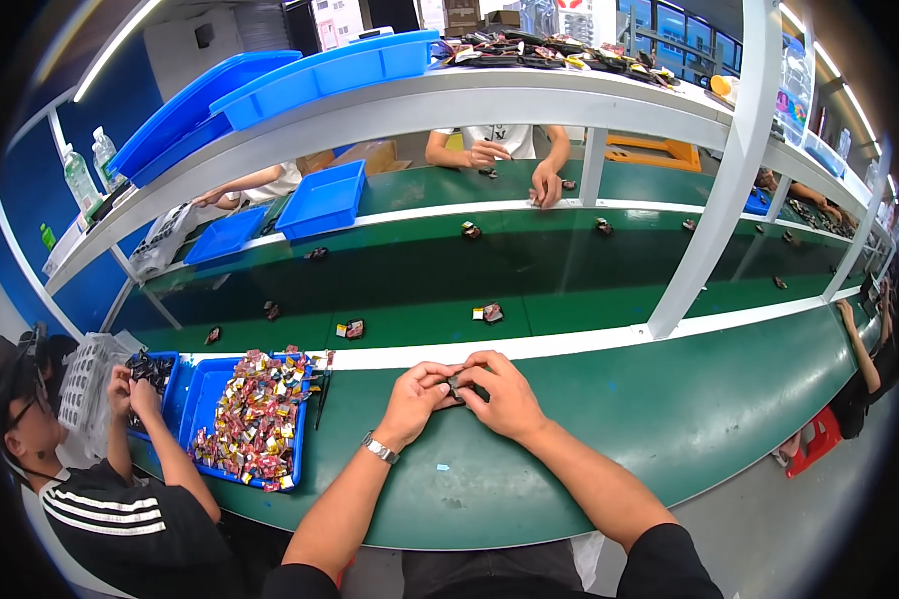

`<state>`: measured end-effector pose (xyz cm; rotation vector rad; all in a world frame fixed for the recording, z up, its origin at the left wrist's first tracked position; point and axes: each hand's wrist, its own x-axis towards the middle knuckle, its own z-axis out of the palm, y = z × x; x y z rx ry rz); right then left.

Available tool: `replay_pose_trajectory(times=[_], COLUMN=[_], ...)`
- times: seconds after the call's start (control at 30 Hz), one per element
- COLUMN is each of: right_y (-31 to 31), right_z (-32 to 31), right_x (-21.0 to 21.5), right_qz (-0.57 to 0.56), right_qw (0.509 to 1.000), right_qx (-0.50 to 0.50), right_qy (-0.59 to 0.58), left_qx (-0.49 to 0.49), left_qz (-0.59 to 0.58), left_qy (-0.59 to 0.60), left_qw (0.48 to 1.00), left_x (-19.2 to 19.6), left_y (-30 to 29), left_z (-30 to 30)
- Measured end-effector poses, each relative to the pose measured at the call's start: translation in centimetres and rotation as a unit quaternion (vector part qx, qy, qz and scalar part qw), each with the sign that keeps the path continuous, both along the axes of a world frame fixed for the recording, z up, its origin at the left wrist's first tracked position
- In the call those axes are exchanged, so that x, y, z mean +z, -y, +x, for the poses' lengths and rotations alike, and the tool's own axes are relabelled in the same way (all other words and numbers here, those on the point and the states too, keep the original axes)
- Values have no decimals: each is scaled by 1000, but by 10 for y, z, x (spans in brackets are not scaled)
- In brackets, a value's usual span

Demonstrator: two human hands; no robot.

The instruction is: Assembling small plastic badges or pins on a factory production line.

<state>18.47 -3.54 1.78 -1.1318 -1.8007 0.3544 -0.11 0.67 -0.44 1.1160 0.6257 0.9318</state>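
Close together over the green workbench [559,479], both my hands grip one small dark part [451,391]; my fingers cover much of it, so its exact kind does not show. My left hand [415,401], with a metal watch on the wrist, pinches it from the left. From the right, my right hand [502,397] holds it between thumb and fingers. Left of my hands stands a blue tray [202,399] heaped with small red, yellow and white wired components [255,419]. A pair of dark tweezers [323,389] lies at the tray's right edge.
Beyond a white rail, small assemblies [487,313] sit spaced along a green conveyor [400,290]. A co-worker [120,499] handles black parts at my left. Others work across the line. Overhead, a white shelf [569,95] carries blue bins [320,80]; a white post [719,180] rises at right.
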Motion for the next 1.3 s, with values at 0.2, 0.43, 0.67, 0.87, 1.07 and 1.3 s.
replay_pose_trajectory(times=[0.2,0.43,0.67,0.87,1.07,1.3], right_y=[-2,-6,-4,-2,0,0], right_z=[4,4,1,-5,-11,-12], right_x=[-4,-14,-13,-15,-19,-22], right_qz=[-4,-75,-127,-77,-62,-54], right_qw=[998,996,988,996,997,997], right_qx=[31,14,24,36,18,18], right_qy=[47,-56,-81,-38,-35,-42], left_qx=[11,62,121,149,177,202], left_qz=[20,163,244,287,300,312], left_qy=[-30,-120,-219,-288,-317,-341], left_qw=[999,977,937,901,882,864], left_x=[1,-4,2,7,9,7], left_y=[1,6,9,11,14,17], left_z=[4,7,5,5,8,9])
